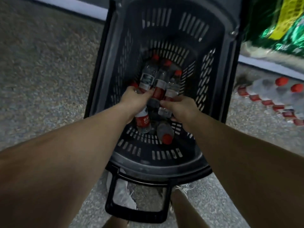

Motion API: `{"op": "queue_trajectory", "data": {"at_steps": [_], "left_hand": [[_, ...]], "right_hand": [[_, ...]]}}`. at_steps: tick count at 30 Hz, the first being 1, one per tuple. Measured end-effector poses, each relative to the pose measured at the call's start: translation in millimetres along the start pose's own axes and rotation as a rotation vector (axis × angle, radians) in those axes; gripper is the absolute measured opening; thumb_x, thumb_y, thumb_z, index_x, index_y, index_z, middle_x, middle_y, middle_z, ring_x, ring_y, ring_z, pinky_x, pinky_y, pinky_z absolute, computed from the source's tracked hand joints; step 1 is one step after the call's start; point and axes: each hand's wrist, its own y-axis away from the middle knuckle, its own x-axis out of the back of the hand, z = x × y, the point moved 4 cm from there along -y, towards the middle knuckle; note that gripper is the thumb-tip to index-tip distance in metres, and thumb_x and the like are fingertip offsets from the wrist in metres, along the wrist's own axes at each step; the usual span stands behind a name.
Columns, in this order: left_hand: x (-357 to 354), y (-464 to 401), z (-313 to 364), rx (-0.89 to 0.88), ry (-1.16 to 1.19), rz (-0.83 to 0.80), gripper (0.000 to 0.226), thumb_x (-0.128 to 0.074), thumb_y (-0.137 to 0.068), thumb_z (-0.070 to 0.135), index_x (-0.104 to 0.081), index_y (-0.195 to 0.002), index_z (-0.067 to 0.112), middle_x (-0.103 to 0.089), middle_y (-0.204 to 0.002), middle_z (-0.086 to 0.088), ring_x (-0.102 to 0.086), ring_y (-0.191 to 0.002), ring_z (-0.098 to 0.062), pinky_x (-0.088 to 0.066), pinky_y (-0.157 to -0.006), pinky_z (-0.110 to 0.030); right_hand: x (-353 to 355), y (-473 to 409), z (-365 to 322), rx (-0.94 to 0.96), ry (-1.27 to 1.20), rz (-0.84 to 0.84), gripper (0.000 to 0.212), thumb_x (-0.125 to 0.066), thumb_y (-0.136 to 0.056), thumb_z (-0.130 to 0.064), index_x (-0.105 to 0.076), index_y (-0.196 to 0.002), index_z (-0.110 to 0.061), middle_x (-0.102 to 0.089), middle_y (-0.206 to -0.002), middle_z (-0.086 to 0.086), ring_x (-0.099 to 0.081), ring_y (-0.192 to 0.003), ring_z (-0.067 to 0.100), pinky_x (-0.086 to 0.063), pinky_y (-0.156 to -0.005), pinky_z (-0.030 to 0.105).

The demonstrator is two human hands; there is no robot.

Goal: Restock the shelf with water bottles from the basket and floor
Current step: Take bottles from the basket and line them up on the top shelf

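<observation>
The water bottles (157, 89) lie heaped in the bottom of the black slotted basket (212, 51), small clear plastic ones with red caps and red-and-white labels, pointing every which way, some with caps toward twelve o'clock and one with its cap toward six. Full, they should be modestly heavy for their size, with thin walls that give under a squeeze and a smooth, probably slippery label band; the firmer places to take hold are likely the shoulder just under the cap or the ribbed waist, and several gripped together could slide against one another. The left hand (136, 97) is curled around the lower part of a bottle at the ten o'clock side of the heap, fingers wrapped over it. The right hand (179, 106), at about four o'clock from it, has its fingers bent onto a bottle's base, seemingly pinching it, though the dim light hides the exact contact. Outside the basket, at three o'clock, a shrink-wrapped pack of bottles (271, 96) rests on the speckled floor (41, 71); it looks much heavier and better lifted from beneath. Green packaged goods (279, 27), blurred, sit at two o'clock.
</observation>
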Motion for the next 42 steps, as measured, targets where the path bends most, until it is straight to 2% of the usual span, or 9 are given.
{"op": "queue_trajectory", "data": {"at_steps": [2, 6, 11, 16, 22, 31, 34, 38, 42], "left_hand": [[-10, -23, -10, 0.000, -0.017, 0.022, 0.062, -0.067, -0.079, 0.048, -0.055, -0.126, 0.009, -0.064, -0.119, -0.005, -0.063, -0.102, -0.022, -0.053, -0.083, -0.032], [-27, -52, -25, 0.022, -0.060, 0.023, 0.060, -0.065, -0.078, 0.045, -0.057, -0.123, 0.006, -0.066, -0.118, -0.013, -0.063, -0.107, -0.030, -0.052, -0.094, -0.043], [-40, -79, -39, 0.084, -0.149, 0.103, 0.059, -0.061, -0.082, 0.035, -0.048, -0.132, 0.005, -0.055, -0.131, -0.016, -0.054, -0.118, -0.033, -0.047, -0.100, -0.044], [-54, -87, -50, 0.204, -0.326, 0.164, 0.073, -0.063, -0.079, 0.046, -0.041, -0.138, 0.010, -0.040, -0.140, -0.019, -0.041, -0.125, -0.038, -0.040, -0.103, -0.046], [-80, -87, -96, 0.213, 0.015, 0.068, 0.079, -0.081, -0.073, 0.022, -0.031, -0.133, 0.004, -0.055, -0.131, -0.015, -0.056, -0.114, -0.031, -0.048, -0.094, -0.040], [-61, -66, -85, 0.073, 0.219, 0.065, 0.058, -0.078, -0.070, 0.028, -0.052, -0.121, 0.025, -0.065, -0.096, 0.007, -0.064, -0.085, -0.011, -0.053, -0.067, -0.027], [-36, -37, -51, 0.039, 0.242, -0.095, 0.049, -0.076, -0.074, 0.032, -0.054, -0.117, 0.031, -0.070, -0.095, 0.007, -0.069, -0.079, -0.009, -0.051, -0.056, -0.021], [11, 16, 5, -0.007, 0.318, -0.444, 0.043, -0.077, -0.074, 0.033, -0.063, -0.114, 0.024, -0.076, -0.099, -0.005, -0.073, -0.086, -0.023, -0.058, -0.070, -0.034], [64, 86, 71, -0.012, 0.406, -0.737, 0.052, -0.082, -0.054, 0.049, -0.078, -0.095, 0.017, -0.076, -0.091, -0.016, -0.073, -0.076, -0.026, -0.058, -0.066, -0.034]], "right_hand": [[-13, -19, 15, -0.005, 0.037, -0.022, 0.038, -0.083, -0.075, -0.027, -0.068, -0.107, -0.016, -0.064, -0.083, -0.010, -0.058, -0.071, 0.007, -0.049, -0.059, 0.025], [-34, -43, 41, -0.011, 0.282, -0.130, 0.053, -0.084, -0.071, -0.026, -0.065, -0.118, -0.011, -0.069, -0.113, 0.009, -0.064, -0.102, 0.028, -0.053, -0.094, 0.042], [-55, -50, 62, -0.044, 1.001, -0.417, 0.086, -0.078, -0.073, -0.047, -0.041, -0.143, -0.015, -0.052, -0.138, 0.009, -0.054, -0.119, 0.027, -0.048, -0.101, 0.035], [-63, -49, 62, -0.055, 1.495, -0.646, 0.074, -0.065, -0.086, -0.044, -0.036, -0.147, -0.012, -0.042, -0.146, 0.012, -0.049, -0.124, 0.032, -0.047, -0.101, 0.041], [-48, -59, 23, -0.098, 1.280, -0.402, 0.033, -0.069, -0.082, -0.017, -0.059, -0.113, -0.010, -0.058, -0.090, 0.012, -0.052, -0.068, 0.021, -0.048, -0.059, 0.028], [-26, -45, -11, 0.277, 1.199, -0.050, 0.030, -0.066, -0.086, -0.023, -0.061, -0.115, -0.015, -0.062, -0.116, 0.009, -0.061, -0.104, 0.028, -0.044, -0.073, 0.029], [-9, -17, -26, 0.335, 1.157, -0.044, 0.032, -0.065, -0.082, -0.033, -0.063, -0.111, -0.019, -0.064, -0.113, 0.008, -0.063, -0.100, 0.028, -0.049, -0.075, 0.029], [39, 55, -92, 0.485, 1.117, -0.084, 0.047, -0.071, -0.069, -0.053, -0.066, -0.112, -0.035, -0.068, -0.106, -0.009, -0.063, -0.098, 0.015, -0.048, -0.075, 0.025], [101, 162, -185, 0.601, 0.678, -0.216, 0.032, -0.089, -0.059, -0.035, -0.073, -0.086, -0.034, -0.064, -0.056, -0.019, -0.055, -0.047, -0.007, -0.039, -0.044, 0.005]]}}
